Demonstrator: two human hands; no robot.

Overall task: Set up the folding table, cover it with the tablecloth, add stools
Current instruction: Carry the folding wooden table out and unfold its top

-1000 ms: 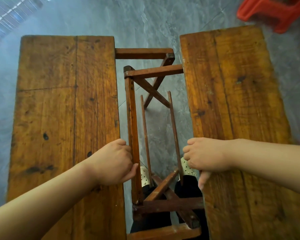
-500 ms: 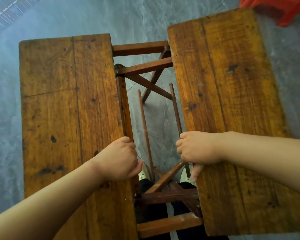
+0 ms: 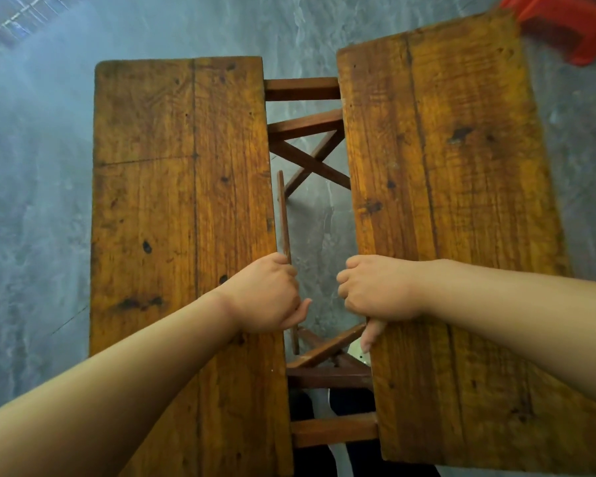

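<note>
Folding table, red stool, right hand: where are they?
folding table (image 3: 172,201): head view, top of its left board.
red stool (image 3: 572,29): head view, its blurred red body.
right hand (image 3: 375,287): head view, back of the hand.

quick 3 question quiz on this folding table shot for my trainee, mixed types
1. True or false: the left board and right board already meet in the middle.
2. What does the left hand grip? A) the left board's inner edge B) a tablecloth C) nothing
3. Fill in: the stool at top right is ____.

Key: 1 false, a gap between them shows the crossed frame; 2 A; 3 red.
</note>
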